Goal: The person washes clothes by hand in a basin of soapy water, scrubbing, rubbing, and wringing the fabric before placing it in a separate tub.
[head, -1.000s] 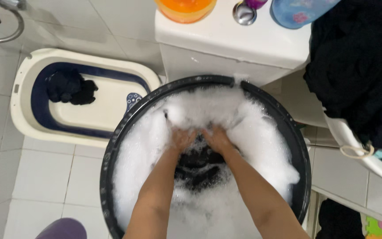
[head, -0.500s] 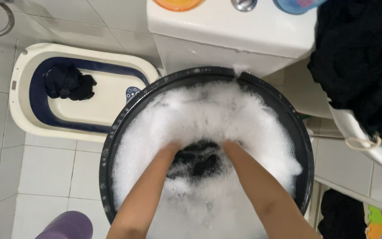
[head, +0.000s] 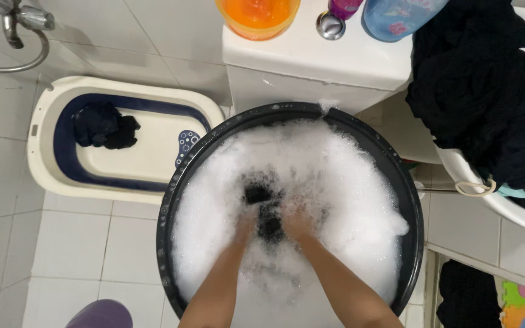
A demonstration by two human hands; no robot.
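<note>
Poking through white foam [head: 335, 182]: dark wet cloth [head: 262, 206], bunched between hands [head: 271, 223].

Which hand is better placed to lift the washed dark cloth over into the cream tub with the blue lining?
Probably the left hand: it grips the dark cloth on the side nearer the cream tub, which lies to the left.

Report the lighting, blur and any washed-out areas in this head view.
Head view: light is even and soft, with faint shadows on the floor tiles. The foam in the black basin is nearly blown out to flat white. The left hand and right hand are smeared with motion blur, half buried around the dark garment.
</note>
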